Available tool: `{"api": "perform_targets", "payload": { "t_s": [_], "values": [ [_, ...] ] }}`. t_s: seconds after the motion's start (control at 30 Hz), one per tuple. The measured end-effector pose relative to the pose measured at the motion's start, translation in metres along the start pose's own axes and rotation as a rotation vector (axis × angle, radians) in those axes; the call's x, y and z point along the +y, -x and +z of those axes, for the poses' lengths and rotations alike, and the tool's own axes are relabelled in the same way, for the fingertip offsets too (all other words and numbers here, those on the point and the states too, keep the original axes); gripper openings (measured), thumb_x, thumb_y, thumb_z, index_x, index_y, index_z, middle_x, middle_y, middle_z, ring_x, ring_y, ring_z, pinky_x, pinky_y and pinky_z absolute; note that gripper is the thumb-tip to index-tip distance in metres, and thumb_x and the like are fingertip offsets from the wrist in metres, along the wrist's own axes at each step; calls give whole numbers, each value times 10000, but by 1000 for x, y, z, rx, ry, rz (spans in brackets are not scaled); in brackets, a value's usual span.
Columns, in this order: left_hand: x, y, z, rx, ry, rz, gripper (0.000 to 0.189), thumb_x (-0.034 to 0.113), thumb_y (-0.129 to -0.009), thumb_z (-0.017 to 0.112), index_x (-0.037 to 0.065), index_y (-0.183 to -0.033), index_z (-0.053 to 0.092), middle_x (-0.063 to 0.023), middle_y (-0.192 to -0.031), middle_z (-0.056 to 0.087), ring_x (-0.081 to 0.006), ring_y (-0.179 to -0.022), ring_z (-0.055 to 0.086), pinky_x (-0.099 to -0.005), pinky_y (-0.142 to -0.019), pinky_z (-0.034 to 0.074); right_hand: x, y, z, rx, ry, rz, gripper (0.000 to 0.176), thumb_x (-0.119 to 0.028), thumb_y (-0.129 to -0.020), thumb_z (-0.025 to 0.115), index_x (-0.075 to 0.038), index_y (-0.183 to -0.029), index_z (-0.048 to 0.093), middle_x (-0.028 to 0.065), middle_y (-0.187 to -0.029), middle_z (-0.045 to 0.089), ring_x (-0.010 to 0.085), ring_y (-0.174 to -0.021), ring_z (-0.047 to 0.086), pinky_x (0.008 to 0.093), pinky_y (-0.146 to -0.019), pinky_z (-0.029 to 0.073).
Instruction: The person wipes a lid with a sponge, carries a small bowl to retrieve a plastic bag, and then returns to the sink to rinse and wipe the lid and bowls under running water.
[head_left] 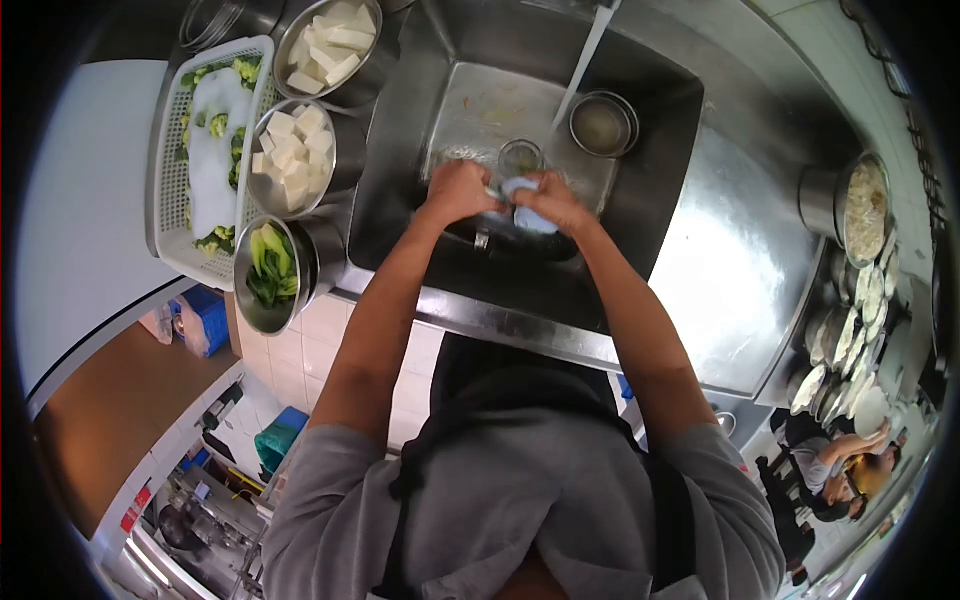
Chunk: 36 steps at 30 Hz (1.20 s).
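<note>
Both hands are low inside a steel sink [640, 225]. My left hand [462, 192] is closed, its fingertips pinched on something small and pale that I cannot make out. Close beside it, my right hand [552, 203] grips a light blue cloth [536, 220], which bunches out under the fingers. A small round metal-rimmed piece [520, 156] shows just beyond the fingertips, overlapping the gap between the hands. To the right of it stands a round steel pot [603, 125] with liquid in it. Water runs from the faucet [602, 16] in a stream that falls left of the pot.
Steel bowls of white tofu pieces [293, 158] and of leafy greens [270, 268] line the left side. Beyond them is a white basket [170, 225] of broccoli. A steel counter [740, 250] extends rightward, with stacked dishes [850, 335] at its far end. People [830, 465] are at lower right.
</note>
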<state>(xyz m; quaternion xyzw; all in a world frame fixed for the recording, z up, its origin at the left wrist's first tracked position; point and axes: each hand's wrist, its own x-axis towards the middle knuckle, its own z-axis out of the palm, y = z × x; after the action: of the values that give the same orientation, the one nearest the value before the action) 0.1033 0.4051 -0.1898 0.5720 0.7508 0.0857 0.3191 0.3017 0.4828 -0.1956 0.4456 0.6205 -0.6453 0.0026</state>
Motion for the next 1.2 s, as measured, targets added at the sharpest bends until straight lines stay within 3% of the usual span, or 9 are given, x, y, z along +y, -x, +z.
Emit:
{"api": "perform_targets", "payload": {
  "t_s": [0.27,0.33,0.43,0.5,0.57,0.67,0.77,1.0,1.2],
  "values": [
    [8,9,-2,-13,-87,82,637,624,-462,868,82,-758,712,-132,-782,695,-327,-810,679,-427,-767,526,34,22,-17,-129,-286,-31,321,-195,-793,674,18,-1034,681,81,-870,677,119,-766,624,294,-667,501],
    [2,3,15,62,-76,89,621,616,-468,871,88,-757,717,-132,-770,690,-333,-788,677,-429,-752,523,-20,0,-1,-50,130,-76,304,-198,-788,683,15,-1004,674,80,-858,670,113,-746,611,298,-646,496],
    [-6,-4,14,93,-35,13,625,617,-487,866,73,-756,712,-134,-779,689,-330,-792,677,-425,-756,526,-6,-10,5,-64,-35,-158,308,-216,-784,693,18,-984,674,84,-844,665,125,-708,601,320,-624,491],
    [-11,7,-13,43,25,-82,617,605,-500,869,63,-747,705,-133,-775,687,-328,-786,675,-419,-748,528,26,19,-11,165,-76,-167,281,-211,-792,688,18,-954,669,78,-842,665,130,-705,586,343,-618,486],
    [-23,13,-21,8,30,-104,619,605,-506,869,57,-733,696,-128,-762,683,-323,-773,672,-408,-732,528,100,32,-47,-15,-11,11,281,-179,-781,670,25,-973,662,120,-848,680,210,-735,642,366,-680,508],
    [-32,13,-29,64,76,-169,634,615,-515,866,42,-709,678,-120,-710,667,-316,-726,667,-398,-712,524,104,50,-50,179,482,-114,317,-153,-751,657,32,-1009,659,210,-897,680,359,-852,672,407,-767,523],
    [-24,22,-41,168,151,-269,634,612,-525,863,28,-686,678,-135,-666,654,-312,-708,673,-406,-719,524,18,44,-48,446,472,-253,335,-169,-746,664,27,-1017,669,248,-969,671,416,-936,652,442,-817,516],
    [7,3,-38,341,189,-209,581,571,-604,840,24,-749,708,-143,-674,661,-324,-697,673,-402,-698,527,-272,-68,-39,204,-169,-530,430,-230,-749,743,35,-1079,667,109,-923,688,193,-815,631,319,-734,496],
    [27,-16,-44,251,315,-118,591,532,-725,773,13,-1003,725,-201,-926,701,-359,-913,674,-445,-802,515,-367,-164,-15,279,-369,-567,498,-338,-809,757,47,-1108,655,101,-892,675,165,-720,597,316,-575,488]
  ]
}}
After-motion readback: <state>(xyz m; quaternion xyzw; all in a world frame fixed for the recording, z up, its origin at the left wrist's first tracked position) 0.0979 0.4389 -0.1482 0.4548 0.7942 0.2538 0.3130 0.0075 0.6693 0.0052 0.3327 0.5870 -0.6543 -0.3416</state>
